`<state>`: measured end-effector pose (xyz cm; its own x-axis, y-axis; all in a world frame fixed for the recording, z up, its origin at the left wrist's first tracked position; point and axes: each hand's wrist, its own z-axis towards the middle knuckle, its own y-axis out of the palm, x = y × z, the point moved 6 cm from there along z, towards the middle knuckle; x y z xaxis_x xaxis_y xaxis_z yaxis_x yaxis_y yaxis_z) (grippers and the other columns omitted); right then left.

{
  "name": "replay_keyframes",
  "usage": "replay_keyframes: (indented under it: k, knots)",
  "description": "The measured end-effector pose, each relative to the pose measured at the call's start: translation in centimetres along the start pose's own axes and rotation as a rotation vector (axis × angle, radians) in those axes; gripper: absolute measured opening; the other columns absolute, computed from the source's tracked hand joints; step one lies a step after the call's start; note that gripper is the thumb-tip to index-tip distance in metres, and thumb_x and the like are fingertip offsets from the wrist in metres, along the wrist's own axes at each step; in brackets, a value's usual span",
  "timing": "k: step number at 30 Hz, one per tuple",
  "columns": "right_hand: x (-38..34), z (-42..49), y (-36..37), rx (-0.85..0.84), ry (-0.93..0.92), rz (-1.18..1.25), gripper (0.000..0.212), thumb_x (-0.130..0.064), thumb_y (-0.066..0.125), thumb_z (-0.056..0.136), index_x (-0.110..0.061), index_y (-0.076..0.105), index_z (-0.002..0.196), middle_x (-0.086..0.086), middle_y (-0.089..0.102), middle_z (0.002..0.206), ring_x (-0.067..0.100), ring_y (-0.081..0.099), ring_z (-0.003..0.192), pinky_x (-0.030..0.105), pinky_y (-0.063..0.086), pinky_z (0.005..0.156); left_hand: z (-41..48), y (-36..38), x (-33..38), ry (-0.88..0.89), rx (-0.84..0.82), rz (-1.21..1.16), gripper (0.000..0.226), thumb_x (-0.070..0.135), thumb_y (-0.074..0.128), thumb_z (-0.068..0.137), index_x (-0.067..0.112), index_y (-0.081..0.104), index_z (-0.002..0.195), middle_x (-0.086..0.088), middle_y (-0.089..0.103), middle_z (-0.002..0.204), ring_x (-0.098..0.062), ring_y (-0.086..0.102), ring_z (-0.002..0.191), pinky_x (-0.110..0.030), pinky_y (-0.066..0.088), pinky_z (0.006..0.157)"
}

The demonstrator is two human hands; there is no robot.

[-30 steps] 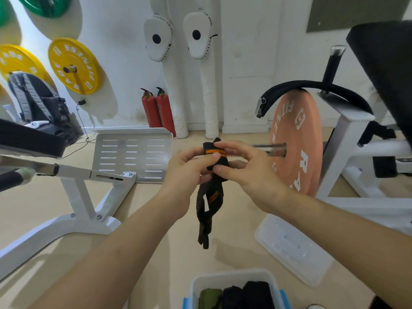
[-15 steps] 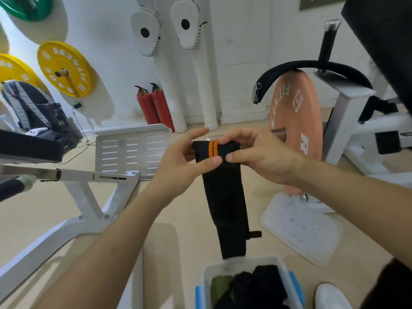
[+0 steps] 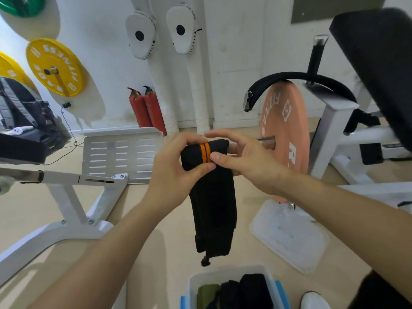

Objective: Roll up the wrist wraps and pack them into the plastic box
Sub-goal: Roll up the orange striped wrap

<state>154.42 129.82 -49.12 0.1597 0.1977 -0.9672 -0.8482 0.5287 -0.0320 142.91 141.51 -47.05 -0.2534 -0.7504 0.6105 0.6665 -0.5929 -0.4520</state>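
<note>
Wrist wrap (image 3: 211,197), black with an orange stripe (image 3: 205,152), is hanging between both hands, its rolled top end sitting up in their grip and its loose tail dangling straight down, ending just above the plastic box (image 3: 191,284). Left hand (image 3: 176,172) is pinching the left side of the roll, thumb in front and fingers curling over the top. Right hand (image 3: 243,163) is pinching the right side, its thumb pressing the front just below the stripe, close to the left thumb. Black and green rolled wraps (image 3: 252,288) are sitting in the box, and a clear lid (image 3: 289,237) is lying on the floor to the right
</note>
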Motion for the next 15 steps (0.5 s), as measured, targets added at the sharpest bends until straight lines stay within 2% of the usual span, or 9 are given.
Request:
replay_keyframes:
  k: [4, 7, 10, 12, 15]
  knots:
    - [-0.6, -0.1, -0.2, 0.002, -0.094, -0.043, 0.031, -0.005, 0.07, 0.092, -0.014, 0.068, 0.122, 0.006, 0.072, 0.109, 0.027, 0.069, 0.108, 0.039, 0.063, 0.079, -0.1, 0.3, -0.6, -0.057, -0.045, -0.031, 0.044, 0.022, 0.087, 0.08, 0.028, 0.061, 0.116, 0.005, 0.066, 0.107, -0.02, 0.064, 0.105, -0.04, 0.058, 0.089]
    - [-0.2, 0.1, -0.8, 0.042, -0.073, -0.033, 0.03, -0.002, 0.07, 0.092, -0.009, 0.067, 0.121, 0.018, 0.069, 0.112, 0.037, 0.069, 0.107, 0.049, 0.063, 0.078, -0.7, 1.0, -1.5, -0.315, -0.107, -0.197, 0.045, 0.021, 0.081, 0.086, 0.025, 0.054, 0.122, 0.001, 0.064, 0.116, -0.018, 0.067, 0.108, -0.029, 0.061, 0.078]
    - [0.2, 0.2, -1.5, 0.09, -0.079, -0.064, 0.029, -0.002, 0.073, 0.09, -0.01, 0.068, 0.117, 0.022, 0.067, 0.113, 0.039, 0.069, 0.105, 0.053, 0.062, 0.08, -1.3, 1.6, -1.8, -0.518, -0.172, -0.374, 0.039, 0.027, 0.07, 0.094, 0.02, 0.055, 0.129, -0.006, 0.071, 0.116, -0.022, 0.073, 0.106, -0.03, 0.062, 0.068]
    - [0.1, 0.2, -1.9, 0.104, -0.114, -0.096, 0.03, 0.0, 0.075, 0.087, -0.009, 0.069, 0.115, 0.019, 0.069, 0.112, 0.036, 0.07, 0.105, 0.052, 0.061, 0.087, -1.4, 1.6, -1.4, -0.555, -0.191, -0.438, 0.035, 0.03, 0.065, 0.097, 0.019, 0.057, 0.129, -0.005, 0.076, 0.111, -0.019, 0.076, 0.097, -0.031, 0.062, 0.066]
    - [-0.3, 0.2, -2.1, 0.11, -0.213, -0.183, 0.032, 0.003, 0.078, 0.083, -0.007, 0.073, 0.113, 0.011, 0.074, 0.107, 0.028, 0.071, 0.104, 0.048, 0.057, 0.097, -1.4, 1.8, -1.0, -0.565, -0.163, -0.47, 0.029, 0.034, 0.063, 0.098, 0.02, 0.063, 0.122, -0.002, 0.076, 0.106, -0.018, 0.076, 0.095, -0.034, 0.063, 0.07]
